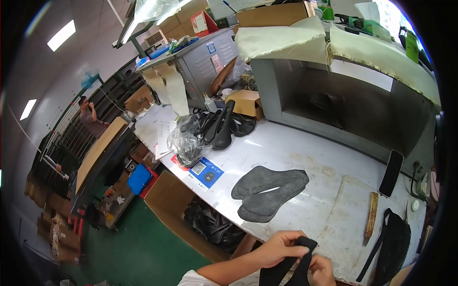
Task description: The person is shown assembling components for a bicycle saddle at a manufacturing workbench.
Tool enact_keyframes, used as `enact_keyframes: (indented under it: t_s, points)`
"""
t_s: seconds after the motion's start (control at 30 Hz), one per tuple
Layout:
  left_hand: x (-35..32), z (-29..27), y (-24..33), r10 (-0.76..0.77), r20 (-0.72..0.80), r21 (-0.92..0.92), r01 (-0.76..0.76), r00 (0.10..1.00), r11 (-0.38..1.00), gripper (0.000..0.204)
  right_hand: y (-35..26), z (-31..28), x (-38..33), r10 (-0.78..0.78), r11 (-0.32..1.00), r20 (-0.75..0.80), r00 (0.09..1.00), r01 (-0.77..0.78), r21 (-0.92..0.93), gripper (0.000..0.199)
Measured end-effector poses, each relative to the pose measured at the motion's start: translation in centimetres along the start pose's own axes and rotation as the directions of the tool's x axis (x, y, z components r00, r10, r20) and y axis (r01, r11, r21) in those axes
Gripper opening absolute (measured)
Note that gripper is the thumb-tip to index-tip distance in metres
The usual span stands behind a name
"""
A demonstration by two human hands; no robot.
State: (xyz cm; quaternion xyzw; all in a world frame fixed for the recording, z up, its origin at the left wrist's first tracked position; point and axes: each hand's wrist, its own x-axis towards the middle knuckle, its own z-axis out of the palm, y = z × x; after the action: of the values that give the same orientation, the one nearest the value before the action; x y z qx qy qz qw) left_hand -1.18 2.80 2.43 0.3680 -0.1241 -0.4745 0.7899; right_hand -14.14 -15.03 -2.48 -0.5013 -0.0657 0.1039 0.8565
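Note:
At the table's near edge, my left hand (285, 249) pinches the narrow end of a black saddle cover (305, 244) between thumb and fingers. My right hand (321, 270) is curled round the same cover just to the right, its fingertips partly hidden. The cover hangs down with a long gap along its middle, and its lower part is cut off by the picture's edge. Ahead of my hands, a grey saddle-shaped piece (267, 183) with a slit lies flat on the white table (329, 171).
Finished black bicycle saddles (222, 126) lie at the back left beside clear plastic. A grey metal box (272, 95) stands open at the back. On the right are a phone (391, 174), a knife (370, 219) and a black pouch-like piece (393, 248). A carton (176, 200) holds black saddles.

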Motion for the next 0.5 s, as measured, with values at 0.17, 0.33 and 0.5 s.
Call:
enact_keyframes:
  t_s: [0.17,0.33,0.5]
  points:
    - [1.2,2.0,-0.9,-0.034,-0.028,0.145,0.037,0.999,0.989,0.022,-2.5,2.1,1.7,-0.24,0.91,-0.441,0.865,0.041,-0.414,0.013]
    - [0.8,1.8,-1.9,0.08,0.046,0.25,-0.089,0.996,0.964,0.02,-4.1,4.4,1.5,-0.169,0.985,-0.544,0.822,0.123,-0.121,0.015]
    - [0.3,3.5,-0.3,0.53,0.263,0.817,-0.478,0.806,0.322,0.024,-3.9,4.5,0.6,-0.125,0.991,-0.552,0.824,0.125,-0.038,0.02]
